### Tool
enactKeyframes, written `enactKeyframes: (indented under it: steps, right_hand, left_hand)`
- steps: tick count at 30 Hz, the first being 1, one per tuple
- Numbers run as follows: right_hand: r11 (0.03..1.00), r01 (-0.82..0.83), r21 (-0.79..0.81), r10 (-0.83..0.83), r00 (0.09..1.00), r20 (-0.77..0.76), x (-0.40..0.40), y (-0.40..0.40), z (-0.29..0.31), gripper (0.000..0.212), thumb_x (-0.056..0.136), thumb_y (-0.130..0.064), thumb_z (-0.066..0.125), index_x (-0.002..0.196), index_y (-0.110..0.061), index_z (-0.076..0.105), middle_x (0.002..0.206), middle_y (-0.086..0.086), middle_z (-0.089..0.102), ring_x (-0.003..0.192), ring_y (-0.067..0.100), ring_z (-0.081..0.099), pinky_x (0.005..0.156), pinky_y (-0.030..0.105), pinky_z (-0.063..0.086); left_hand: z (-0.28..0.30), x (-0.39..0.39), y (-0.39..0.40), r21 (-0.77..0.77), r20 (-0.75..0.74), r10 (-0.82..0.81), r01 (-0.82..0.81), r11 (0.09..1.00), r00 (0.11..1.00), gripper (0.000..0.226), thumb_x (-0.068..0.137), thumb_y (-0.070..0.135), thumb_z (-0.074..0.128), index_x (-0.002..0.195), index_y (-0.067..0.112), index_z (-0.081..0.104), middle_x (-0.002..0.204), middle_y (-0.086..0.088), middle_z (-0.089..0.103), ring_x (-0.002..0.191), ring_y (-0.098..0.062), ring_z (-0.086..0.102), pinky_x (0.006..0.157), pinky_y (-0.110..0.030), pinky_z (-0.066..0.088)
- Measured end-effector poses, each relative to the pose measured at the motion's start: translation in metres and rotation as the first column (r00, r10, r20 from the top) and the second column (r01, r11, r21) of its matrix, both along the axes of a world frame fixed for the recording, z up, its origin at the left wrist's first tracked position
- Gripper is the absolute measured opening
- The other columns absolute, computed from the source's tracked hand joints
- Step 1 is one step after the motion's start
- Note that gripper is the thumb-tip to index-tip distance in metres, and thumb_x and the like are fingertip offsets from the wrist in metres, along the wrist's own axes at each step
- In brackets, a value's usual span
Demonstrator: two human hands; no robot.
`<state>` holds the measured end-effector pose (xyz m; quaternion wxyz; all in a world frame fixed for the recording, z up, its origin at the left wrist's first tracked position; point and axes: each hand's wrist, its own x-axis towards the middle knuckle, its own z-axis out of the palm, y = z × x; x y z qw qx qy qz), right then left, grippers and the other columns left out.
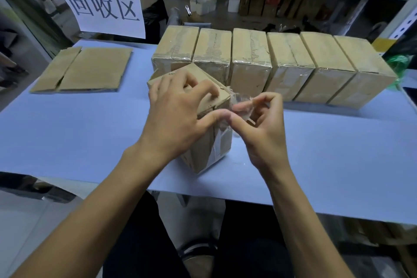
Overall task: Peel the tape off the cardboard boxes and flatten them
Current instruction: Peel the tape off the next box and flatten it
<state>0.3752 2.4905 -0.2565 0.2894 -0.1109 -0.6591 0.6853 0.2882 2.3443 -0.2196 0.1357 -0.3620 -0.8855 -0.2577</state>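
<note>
My left hand (178, 110) clamps the cardboard box (212, 142) standing on the blue tabletop (90, 133), fingers spread over its top. My right hand (259, 124) pinches crumpled clear tape (241, 101) at its upper corner. Six taped boxes (270, 63) line up behind; flattened cardboard (83, 70) lies far left.

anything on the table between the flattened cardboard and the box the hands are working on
Nothing: in the head view the stretch of blue table between the flattened cardboard and the held box is bare.
</note>
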Motion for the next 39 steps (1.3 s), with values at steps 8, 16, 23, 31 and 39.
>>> enactKeyframes:
  steps: [8,16,23,31,39]
  right_hand:
    - [0.971,0.0,0.238,-0.017,0.997,0.072,0.002,0.018,-0.008,0.027,0.094,-0.001,0.063,0.115,-0.017,0.068,0.067,0.016,0.058,0.059,0.016,0.052,0.059,0.026,0.049]
    - [0.995,0.087,-0.039,-0.072,0.951,0.302,0.018,0.057,-0.021,0.034,0.094,0.005,0.049,0.099,-0.02,0.071,0.082,-0.002,0.064,0.059,0.011,0.063,0.066,0.037,0.056]
    - [0.972,0.028,0.233,-0.074,0.979,0.19,-0.008,0.02,-0.017,0.025,0.079,-0.005,0.039,0.067,-0.017,0.056,0.061,0.011,0.049,0.059,0.019,0.045,0.055,0.034,0.038]
    - [0.767,-0.198,0.61,0.027,0.96,0.277,-0.027,-0.017,-0.009,0.042,0.076,-0.056,0.067,0.099,-0.027,0.047,0.09,-0.007,0.048,0.08,0.006,0.043,0.067,0.021,0.034]
    - [0.655,-0.062,0.753,-0.232,0.932,0.279,-0.051,-0.033,-0.008,0.031,0.087,-0.045,0.067,0.094,-0.019,0.051,0.083,0.0,0.061,0.081,0.027,0.056,0.065,0.038,0.039]
  left_hand:
    - [-0.015,0.011,0.006,0.056,-0.095,-0.06,0.065,0.996,0.994,0.025,0.09,0.048,0.057,0.093,0.026,0.069,0.099,0.006,0.057,0.101,-0.025,0.055,0.1,-0.062,0.033]
    - [0.003,-0.029,-0.037,0.151,-0.002,-0.059,0.058,0.987,0.998,0.037,0.096,0.033,0.046,0.13,0.031,0.059,0.116,0.001,0.049,0.109,-0.028,0.051,0.102,-0.049,0.041]
    - [0.012,-0.054,-0.055,0.034,0.112,-0.016,0.012,0.999,0.994,0.062,0.085,0.054,0.056,0.144,0.041,0.042,0.138,-0.001,0.051,0.127,-0.023,0.046,0.109,-0.031,0.033]
    - [0.002,-0.076,-0.085,0.342,0.494,0.091,-0.29,0.894,0.865,0.05,0.095,0.023,0.065,0.14,0.036,0.047,0.119,0.015,0.053,0.094,0.007,0.055,0.077,-0.021,0.05]
    - [-0.028,-0.056,-0.066,-0.054,0.158,0.132,-0.125,0.991,0.979,0.043,0.093,0.036,0.05,0.135,0.029,0.059,0.146,-0.014,0.046,0.136,-0.031,0.041,0.114,-0.046,0.031]
